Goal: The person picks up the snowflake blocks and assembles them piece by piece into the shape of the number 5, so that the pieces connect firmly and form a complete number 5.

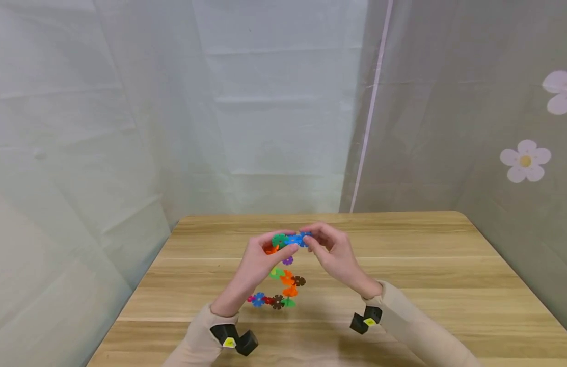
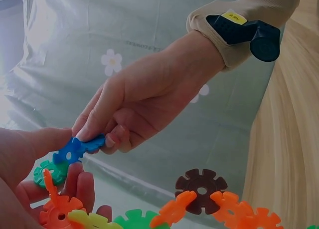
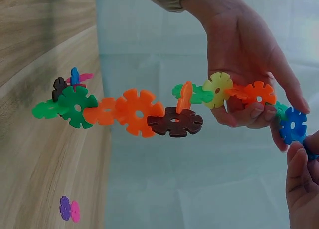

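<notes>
Above the table, my left hand (image 1: 260, 255) pinches a blue notched plastic disc (image 3: 292, 125) between thumb and fingers. My right hand (image 1: 334, 253) pinches a second blue disc (image 2: 93, 143), which meets the first edge to edge. A green disc (image 2: 51, 173) joins the first blue one beside the left fingers. From there a chain of interlocked discs hangs down, with orange, yellow and green pieces, a brown disc (image 2: 201, 191) and a large orange disc (image 3: 138, 113). At its lower end are a dark green disc (image 3: 78, 107) and another blue disc (image 1: 258, 299).
A joined purple disc (image 3: 65, 208) and pink disc (image 3: 75, 211) lie on the wooden table (image 1: 425, 285), apart from the chain. Pale curtains (image 1: 283, 112) hang around the table's back and sides. Each sleeved wrist wears a black device.
</notes>
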A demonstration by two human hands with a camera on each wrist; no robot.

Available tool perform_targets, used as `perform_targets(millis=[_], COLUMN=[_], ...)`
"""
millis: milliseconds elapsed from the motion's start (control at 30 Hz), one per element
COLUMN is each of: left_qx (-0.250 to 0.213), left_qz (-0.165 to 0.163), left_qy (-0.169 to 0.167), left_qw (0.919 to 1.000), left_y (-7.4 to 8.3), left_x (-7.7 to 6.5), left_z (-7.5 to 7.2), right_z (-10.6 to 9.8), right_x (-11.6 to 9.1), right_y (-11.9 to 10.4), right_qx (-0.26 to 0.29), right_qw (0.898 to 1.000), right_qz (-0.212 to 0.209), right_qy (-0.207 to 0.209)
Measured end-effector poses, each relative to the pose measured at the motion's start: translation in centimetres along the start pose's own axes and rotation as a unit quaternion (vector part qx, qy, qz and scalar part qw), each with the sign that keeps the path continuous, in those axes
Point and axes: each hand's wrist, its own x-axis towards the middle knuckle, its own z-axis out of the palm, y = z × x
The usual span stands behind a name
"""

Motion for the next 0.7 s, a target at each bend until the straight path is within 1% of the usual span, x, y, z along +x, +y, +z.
perform_targets(millis=[267, 500, 700], left_qx=[0.002, 0.01, 0.011], left_qz=[0.001, -0.012, -0.008], left_qy=[0.002, 0.014, 0.02], left_qw=[1.0, 0.9998, 0.9997], left_y=[-0.2, 0.0, -0.2], left_x=[0.0, -0.1, -0.2], left_z=[-0.2, -0.3, -0.4], right_z=[0.0, -0.2, -0.2], right_x=[-0.1, -0.2, -0.5], right_y=[0.1, 0.5, 1.3], right_qx=[-0.015, -0.005, -0.002], right_qw=[1.0, 0.999, 0.998], right_qz=[0.025, 0.045, 0.065], right_qy=[0.004, 0.002, -0.003])
